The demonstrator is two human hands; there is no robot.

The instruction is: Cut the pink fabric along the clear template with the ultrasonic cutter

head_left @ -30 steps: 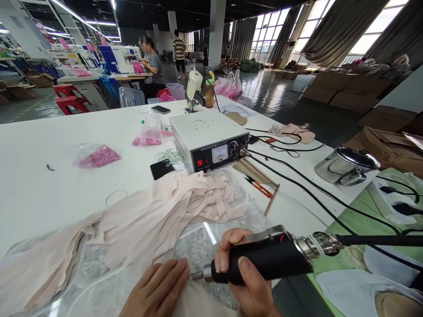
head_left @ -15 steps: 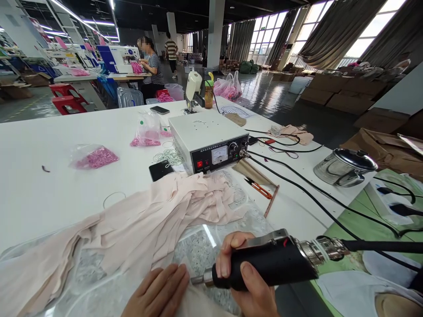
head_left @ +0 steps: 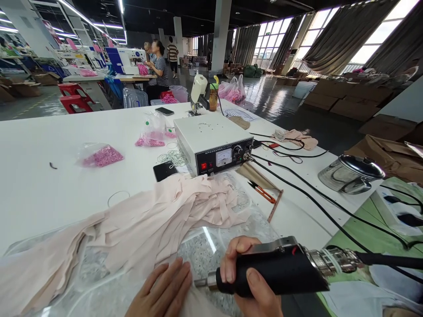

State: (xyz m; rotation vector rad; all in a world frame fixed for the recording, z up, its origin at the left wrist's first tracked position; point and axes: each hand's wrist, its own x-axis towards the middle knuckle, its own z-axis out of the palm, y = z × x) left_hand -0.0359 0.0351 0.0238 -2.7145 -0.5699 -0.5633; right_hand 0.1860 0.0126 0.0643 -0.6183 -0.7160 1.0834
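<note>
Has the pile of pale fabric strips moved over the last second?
No. The pile of pale fabric strips sits in the same place in front of the white control box; the camera's view has shifted slightly.

Grey curtains (head_left: 346, 37) hang beside bright windows (head_left: 268, 38); the floor (head_left: 269, 91) gleams.

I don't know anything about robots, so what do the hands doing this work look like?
They are a person's: the left hand and right hand wear no gloves. No ring shows on the visible fingers, and no sleeve is in view.
</note>
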